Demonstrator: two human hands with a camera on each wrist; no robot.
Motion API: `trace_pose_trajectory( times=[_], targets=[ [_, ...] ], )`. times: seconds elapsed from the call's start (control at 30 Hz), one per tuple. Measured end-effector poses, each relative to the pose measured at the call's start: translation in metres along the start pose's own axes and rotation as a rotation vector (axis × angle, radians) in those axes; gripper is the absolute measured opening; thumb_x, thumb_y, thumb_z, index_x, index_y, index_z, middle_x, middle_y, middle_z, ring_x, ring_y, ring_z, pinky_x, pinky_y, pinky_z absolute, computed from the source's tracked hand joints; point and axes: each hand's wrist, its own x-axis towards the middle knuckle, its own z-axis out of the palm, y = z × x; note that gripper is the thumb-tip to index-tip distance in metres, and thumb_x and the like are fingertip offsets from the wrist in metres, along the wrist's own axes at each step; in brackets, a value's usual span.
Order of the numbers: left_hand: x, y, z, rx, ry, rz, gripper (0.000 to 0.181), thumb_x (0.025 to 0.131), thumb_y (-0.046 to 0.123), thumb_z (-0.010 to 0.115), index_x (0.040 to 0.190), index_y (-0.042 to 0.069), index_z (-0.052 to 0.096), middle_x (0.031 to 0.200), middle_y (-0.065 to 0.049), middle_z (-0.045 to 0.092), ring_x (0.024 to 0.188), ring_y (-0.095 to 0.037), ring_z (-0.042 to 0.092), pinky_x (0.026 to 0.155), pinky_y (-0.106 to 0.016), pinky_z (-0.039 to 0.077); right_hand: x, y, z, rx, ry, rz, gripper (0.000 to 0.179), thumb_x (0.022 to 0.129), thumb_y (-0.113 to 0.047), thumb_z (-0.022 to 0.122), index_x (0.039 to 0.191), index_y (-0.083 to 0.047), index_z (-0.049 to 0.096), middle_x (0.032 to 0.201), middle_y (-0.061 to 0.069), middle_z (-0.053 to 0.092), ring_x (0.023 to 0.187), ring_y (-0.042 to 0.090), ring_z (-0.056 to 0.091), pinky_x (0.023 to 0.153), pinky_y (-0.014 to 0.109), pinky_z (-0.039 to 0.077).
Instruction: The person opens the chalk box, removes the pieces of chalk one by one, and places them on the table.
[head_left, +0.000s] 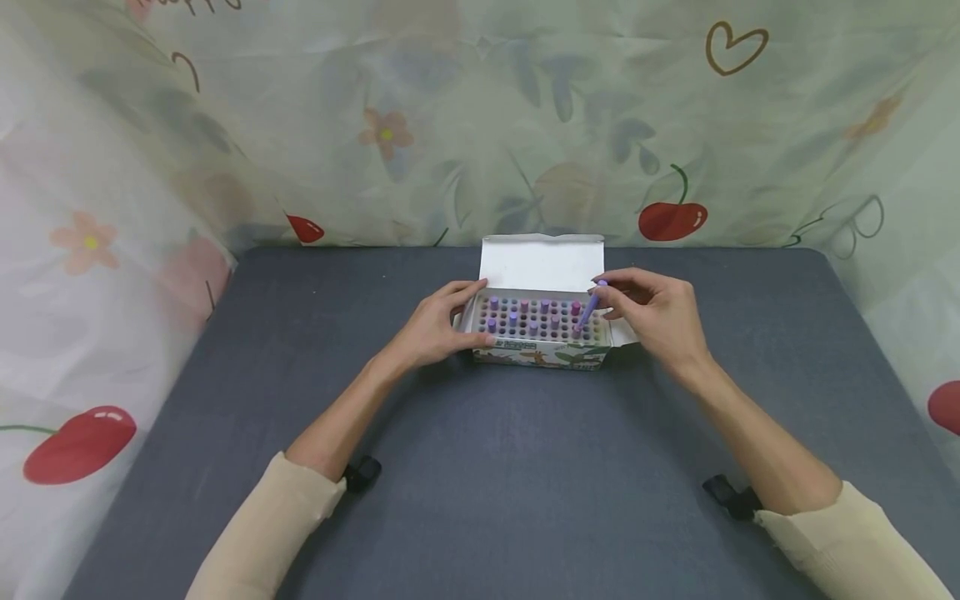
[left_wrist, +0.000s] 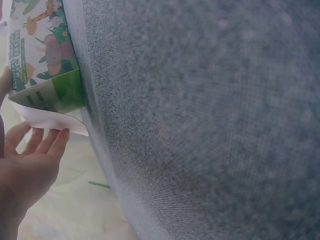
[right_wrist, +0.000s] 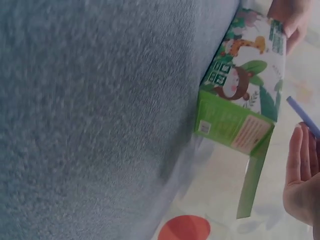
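Note:
An open cardboard box (head_left: 538,357) with printed animals stands on the table, its white lid (head_left: 542,262) raised at the back. Inside is a rack with rows of round holes, where several purple and pink marker pens (head_left: 513,319) stand upright. My left hand (head_left: 435,327) holds the box's left end, thumb at the front edge and fingers spread toward the back; in the left wrist view the fingers lie against a side flap (left_wrist: 50,119). Between thumb and fingers my right hand (head_left: 660,317) pinches a slim purple marker pen (head_left: 588,310), tilted, its lower end over the rack's right part.
The dark grey table (head_left: 525,483) spreads around the box. A green side flap (right_wrist: 252,185) sticks out from the box's right end. Patterned cloth (head_left: 450,125) hangs behind the table and at both sides.

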Motion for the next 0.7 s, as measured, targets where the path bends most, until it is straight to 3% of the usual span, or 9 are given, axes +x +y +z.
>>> trace_pose_trajectory(
  times=[0.27, 0.47, 0.7],
  targets=[
    [0.0, 0.0, 0.0, 0.01, -0.002, -0.001, 0.089, 0.083, 0.042, 0.08, 0.157, 0.023, 0.033, 0.151, -0.006, 0.04, 0.134, -0.026, 0.044, 0.102, -0.049, 0.043, -0.011, -0.016, 0.009, 0.123, -0.107, 0.097, 0.023, 0.092, -0.013, 0.073, 0.111, -0.001, 0.074, 0.096, 0.016, 0.073, 0.072, 0.029, 0.073, 0.071, 0.028, 0.058],
    [0.0, 0.0, 0.0, 0.021, 0.0, -0.003, 0.09, 0.083, 0.042, 0.081, 0.157, 0.023, 0.033, 0.152, -0.007, 0.04, 0.134, -0.027, 0.044, 0.101, -0.049, 0.043, -0.018, -0.019, 0.022, 0.235, -0.192, 0.135, 0.024, 0.091, -0.009, 0.073, 0.11, 0.005, 0.072, 0.096, 0.016, 0.072, 0.076, 0.029, 0.073, 0.069, 0.037, 0.059],
    [0.001, 0.001, 0.0, 0.025, 0.005, -0.012, 0.09, 0.083, 0.042, 0.081, 0.157, 0.023, 0.033, 0.151, -0.006, 0.04, 0.134, -0.027, 0.043, 0.101, -0.049, 0.043, -0.024, -0.023, 0.037, 0.316, -0.272, 0.193, 0.025, 0.09, -0.007, 0.074, 0.111, 0.007, 0.071, 0.096, 0.017, 0.071, 0.079, 0.033, 0.072, 0.067, 0.04, 0.059]
  ],
)
